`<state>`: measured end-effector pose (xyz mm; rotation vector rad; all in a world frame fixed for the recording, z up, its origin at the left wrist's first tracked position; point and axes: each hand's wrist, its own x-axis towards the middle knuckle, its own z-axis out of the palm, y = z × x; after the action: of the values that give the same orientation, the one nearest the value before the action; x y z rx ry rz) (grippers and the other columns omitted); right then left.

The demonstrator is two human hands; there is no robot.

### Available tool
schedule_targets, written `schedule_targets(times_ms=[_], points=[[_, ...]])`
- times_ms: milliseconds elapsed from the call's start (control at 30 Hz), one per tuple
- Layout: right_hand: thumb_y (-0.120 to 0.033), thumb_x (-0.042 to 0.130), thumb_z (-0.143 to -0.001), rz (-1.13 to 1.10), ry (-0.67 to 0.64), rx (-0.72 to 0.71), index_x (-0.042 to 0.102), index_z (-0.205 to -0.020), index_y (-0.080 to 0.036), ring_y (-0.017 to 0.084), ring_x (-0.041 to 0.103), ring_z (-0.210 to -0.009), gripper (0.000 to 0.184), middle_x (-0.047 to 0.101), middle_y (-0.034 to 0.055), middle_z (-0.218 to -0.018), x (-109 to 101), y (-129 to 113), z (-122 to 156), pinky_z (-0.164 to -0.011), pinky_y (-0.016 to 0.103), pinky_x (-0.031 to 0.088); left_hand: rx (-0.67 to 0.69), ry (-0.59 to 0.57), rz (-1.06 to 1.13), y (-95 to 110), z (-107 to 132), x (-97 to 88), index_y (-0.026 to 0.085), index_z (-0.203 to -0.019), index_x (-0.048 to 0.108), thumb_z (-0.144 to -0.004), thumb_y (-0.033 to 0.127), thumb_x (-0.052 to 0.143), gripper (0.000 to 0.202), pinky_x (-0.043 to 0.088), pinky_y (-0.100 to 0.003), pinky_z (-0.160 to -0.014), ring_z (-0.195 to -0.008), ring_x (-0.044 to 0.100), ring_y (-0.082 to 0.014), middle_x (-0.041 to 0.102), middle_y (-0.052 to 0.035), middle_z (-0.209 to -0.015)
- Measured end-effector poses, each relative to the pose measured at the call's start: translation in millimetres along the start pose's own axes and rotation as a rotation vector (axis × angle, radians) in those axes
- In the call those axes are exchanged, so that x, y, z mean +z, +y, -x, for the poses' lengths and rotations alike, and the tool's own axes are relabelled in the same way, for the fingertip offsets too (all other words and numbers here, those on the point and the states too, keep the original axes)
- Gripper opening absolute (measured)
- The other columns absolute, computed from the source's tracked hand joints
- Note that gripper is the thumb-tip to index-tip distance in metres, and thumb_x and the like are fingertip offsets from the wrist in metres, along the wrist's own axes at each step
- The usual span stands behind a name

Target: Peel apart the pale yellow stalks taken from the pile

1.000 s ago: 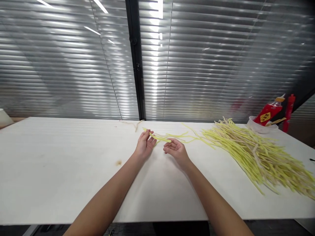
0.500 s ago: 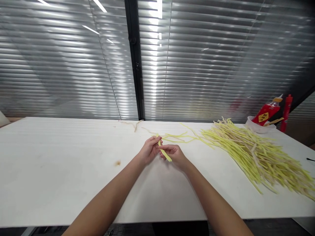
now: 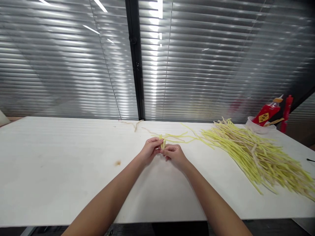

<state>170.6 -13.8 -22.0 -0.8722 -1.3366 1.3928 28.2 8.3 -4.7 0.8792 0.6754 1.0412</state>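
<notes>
Between my two hands is a short, folded bunch of yellow pipe cleaner (image 3: 164,144), its ends pointing up. The fingers of my left hand (image 3: 150,151) are closed on its left side. My right hand (image 3: 175,154) pinches it low on the right, thumb and fingers together. Just behind the hands, several loose yellow pipe cleaners (image 3: 183,135) trail across the white table (image 3: 73,170). They lead toward a large pile of yellow and beige pipe cleaners (image 3: 256,154) on the right.
Thin beige strands (image 3: 135,126) lie near the table's back edge. At the back right, a red bottle (image 3: 267,113) leans in a clear plastic bowl (image 3: 258,127), with a wooden stick beside it. A red tube (image 3: 286,113) stands behind. Blinds (image 3: 209,65) rise beyond the table.
The pipe cleaner piece, which slanted down over my right fingers, is now folded upward between both hands. My right fingers have closed in under it.
</notes>
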Motion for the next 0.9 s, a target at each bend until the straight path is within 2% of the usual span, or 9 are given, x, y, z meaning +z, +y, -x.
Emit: schedule_targets(times_ms=[67, 167, 367, 533, 633, 833, 900], points=[[-0.038, 0.074, -0.060, -0.022, 0.020, 0.034, 0.067, -0.055, -0.016, 0.009, 0.046, -0.050, 0.023, 0.059, 0.0010, -0.063, 0, 2, -1, -0.042, 0.022, 0.036, -0.002, -0.026, -0.028, -1, 0, -0.1, 0.012, -0.068, 0.062, -0.066, 0.027, 0.070, 0.017, 0.044, -0.026, -0.051, -0.049, 0.051, -0.0108, 0.055, -0.0006, -0.054], [-0.040, 0.074, -0.060, -0.028, 0.041, 0.079, 0.066, -0.056, -0.016, 0.009, 0.048, -0.049, 0.025, 0.058, 0.0008, -0.058, -2, 4, -2, -0.042, 0.022, 0.036, -0.009, -0.068, -0.051, -1, 1, 2.1, 0.011, -0.075, 0.065, -0.068, 0.027, 0.068, 0.018, 0.043, -0.028, -0.052, -0.050, 0.053, -0.0124, 0.059, -0.0032, -0.060], [-0.037, 0.074, -0.061, -0.066, 0.052, 0.104, 0.062, -0.051, -0.015, 0.008, 0.045, -0.046, 0.027, 0.054, -0.0006, -0.048, -4, 5, -3, -0.047, 0.023, 0.036, -0.024, -0.022, -0.034, 1, 3, 7.6, 0.009, -0.081, 0.068, -0.068, 0.027, 0.068, 0.022, 0.040, -0.022, -0.052, -0.054, 0.052, -0.0095, 0.061, -0.0049, -0.065], [-0.041, 0.073, -0.060, -0.103, 0.076, 0.123, 0.063, -0.051, -0.015, 0.011, 0.049, -0.051, 0.030, 0.055, 0.0008, -0.048, -4, 7, -4, -0.051, 0.025, 0.039, -0.007, -0.077, -0.015, 2, 4, 8.6, 0.009, -0.081, 0.069, -0.069, 0.032, 0.068, 0.026, 0.037, -0.021, -0.050, -0.050, 0.047, -0.0077, 0.059, -0.0042, -0.062], [-0.042, 0.073, -0.059, -0.086, 0.089, 0.126, 0.063, -0.050, -0.014, 0.012, 0.050, -0.053, 0.030, 0.057, 0.0025, -0.050, -4, 8, -4, -0.053, 0.026, 0.040, 0.009, -0.078, -0.074, 3, 5, 9.7, 0.009, -0.082, 0.069, -0.070, 0.034, 0.067, 0.027, 0.035, -0.021, -0.050, -0.050, 0.046, -0.0077, 0.058, -0.0034, -0.060], [-0.038, 0.073, -0.061, -0.063, 0.096, 0.127, 0.061, -0.047, -0.015, 0.011, 0.050, -0.052, 0.029, 0.061, 0.0040, -0.054, -3, 10, -5, -0.055, 0.026, 0.040, 0.080, -0.066, -0.237, 0, 8, 11.5, 0.012, -0.064, 0.065, -0.070, 0.035, 0.068, 0.024, 0.032, -0.023, -0.050, -0.049, 0.041, -0.0070, 0.052, -0.0001, -0.054], [-0.037, 0.073, -0.060, -0.059, 0.099, 0.123, 0.062, -0.047, -0.015, 0.011, 0.051, -0.052, 0.029, 0.061, 0.0037, -0.054, -3, 10, -5, -0.056, 0.026, 0.040, 0.085, -0.054, -0.251, -2, 7, 11.1, 0.012, -0.063, 0.065, -0.071, 0.036, 0.067, 0.025, 0.032, -0.022, -0.050, -0.049, 0.040, -0.0069, 0.050, 0.0004, -0.054]])
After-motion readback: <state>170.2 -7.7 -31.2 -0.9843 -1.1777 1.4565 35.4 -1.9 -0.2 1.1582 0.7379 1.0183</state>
